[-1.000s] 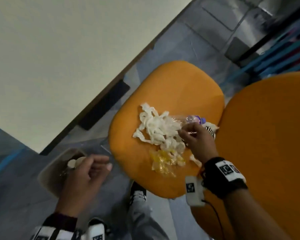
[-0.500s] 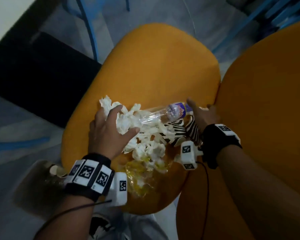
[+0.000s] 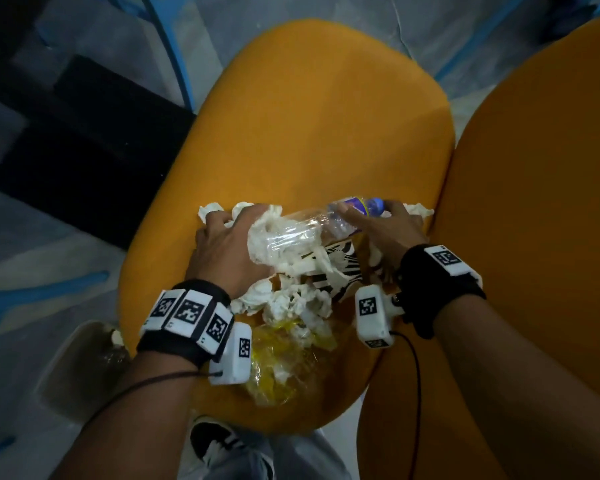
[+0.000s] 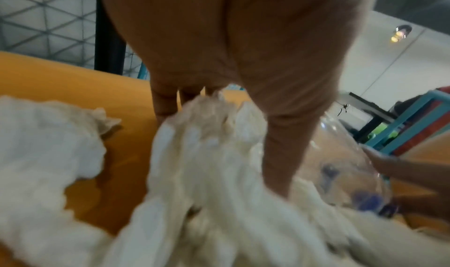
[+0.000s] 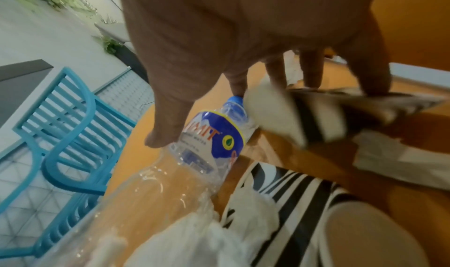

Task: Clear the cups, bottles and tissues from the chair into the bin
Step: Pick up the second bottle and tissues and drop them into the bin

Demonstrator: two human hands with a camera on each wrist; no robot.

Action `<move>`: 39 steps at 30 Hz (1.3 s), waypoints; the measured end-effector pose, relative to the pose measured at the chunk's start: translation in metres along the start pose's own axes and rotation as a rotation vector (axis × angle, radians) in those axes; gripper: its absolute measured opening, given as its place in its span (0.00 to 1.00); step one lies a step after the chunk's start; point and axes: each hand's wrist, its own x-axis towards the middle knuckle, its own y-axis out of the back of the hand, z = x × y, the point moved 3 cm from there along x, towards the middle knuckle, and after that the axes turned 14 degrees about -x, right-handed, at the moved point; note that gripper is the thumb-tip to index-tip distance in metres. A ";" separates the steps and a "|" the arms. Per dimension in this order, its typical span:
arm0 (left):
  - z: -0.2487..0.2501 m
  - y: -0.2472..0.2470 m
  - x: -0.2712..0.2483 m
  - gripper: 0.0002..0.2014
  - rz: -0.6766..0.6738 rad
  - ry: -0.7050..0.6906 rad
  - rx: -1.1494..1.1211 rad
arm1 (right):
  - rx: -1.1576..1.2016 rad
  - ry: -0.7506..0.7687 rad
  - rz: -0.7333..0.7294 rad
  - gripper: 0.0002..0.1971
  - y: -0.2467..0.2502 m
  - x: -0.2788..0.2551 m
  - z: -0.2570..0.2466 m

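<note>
1. The heap is right there in the middle of the orange chair seat [image 3: 309, 109]: crumpled white tissues [image 3: 291, 299], a clear plastic water bottle [image 3: 326, 221] lying on its side across the top, and a zebra-striped paper cup [image 3: 340, 271] flattened beneath them.
2. A crushed yellow-tinted plastic wrapper [image 3: 281, 362] sits at the near edge of the seat, just under the tissues.
3. Left hand [image 3: 222, 251] is down on the pile now. A second ago it was over the bin; half a second ago it had only landed. Its fingers are bunched into the tissues and against the bottle's base.
4. Right hand [image 3: 385, 233] has shifted too, from beside the bottle's cap end to over it. The thumb presses the blue label and the fingers drape past the cap onto a second striped cup [image 5: 340, 113].
5. The wrist views are blurred, so whether either hand truly clamps or only corrals the load, I can't say for certain.
6. So both hands are closing in from opposite sides: it looks like one big scoop rather than single pieces.
7. The bin [image 3: 80, 368] waits on the floor at the lower left, some litter already inside. Much of the chair's rubbish remains.
</note>
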 end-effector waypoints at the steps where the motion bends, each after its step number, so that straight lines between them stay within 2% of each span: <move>1: 0.004 0.001 -0.002 0.53 -0.039 -0.002 -0.036 | 0.036 0.017 0.018 0.57 0.001 0.000 0.003; 3: 0.016 0.001 -0.006 0.57 -0.116 -0.008 -0.063 | 0.063 0.048 0.045 0.61 0.001 0.000 0.010; 5: 0.029 -0.005 -0.006 0.52 -0.137 0.001 0.014 | 0.055 0.057 0.057 0.65 0.002 -0.002 0.018; 7: 0.036 -0.014 0.000 0.45 -0.101 0.040 0.116 | -0.014 0.049 0.032 0.67 -0.001 -0.003 0.027; 10: 0.036 -0.025 0.005 0.36 -0.029 0.094 0.198 | -0.232 0.055 -0.008 0.64 -0.008 -0.004 0.037; 12: 0.032 -0.026 0.008 0.34 -0.020 0.125 0.183 | -0.305 0.051 0.032 0.56 -0.007 -0.001 0.038; 15: 0.023 -0.019 0.013 0.36 -0.029 0.150 0.096 | -0.401 0.109 0.165 0.34 0.009 0.003 0.032; 16: 0.021 -0.014 0.013 0.37 -0.014 0.138 0.053 | -0.427 0.128 0.209 0.30 0.016 0.005 0.029; 17: 0.019 -0.007 0.012 0.38 0.006 0.119 -0.015 | -0.441 0.133 0.241 0.29 0.025 0.006 0.027; 19: 0.015 0.013 0.006 0.38 0.040 0.084 -0.220 | -0.455 0.130 0.243 0.36 0.037 0.012 0.022; 21: 0.010 0.035 -0.004 0.35 0.054 0.078 -0.420 | -0.558 0.165 0.133 0.42 0.036 0.017 0.012; 23: 0.004 0.049 -0.015 0.34 0.049 0.067 -0.467 | -0.641 0.209 -0.002 0.41 0.028 0.019 0.005; 26: -0.003 0.046 -0.024 0.37 0.060 0.070 -0.309 | -0.612 0.241 -0.026 0.41 0.015 0.014 -0.002; 29: -0.004 0.025 -0.027 0.47 -0.063 0.116 0.053 | -0.694 0.256 0.017 0.47 0.000 0.012 0.001; 31: 0.000 0.009 -0.028 0.57 -0.138 0.127 0.262 | -0.736 0.301 0.113 0.41 -0.008 0.010 -0.002; 34: 0.005 -0.009 -0.028 0.67 -0.164 0.149 0.382 | -0.747 0.309 0.167 0.34 -0.013 0.010 -0.004; 36: 0.008 -0.013 -0.025 0.66 -0.117 0.155 0.407 | -0.766 0.287 0.144 0.33 -0.014 0.012 -0.006; 39: 0.011 -0.014 -0.016 0.55 -0.074 0.148 0.376 | -0.724 0.279 0.146 0.27 -0.007 0.016 -0.007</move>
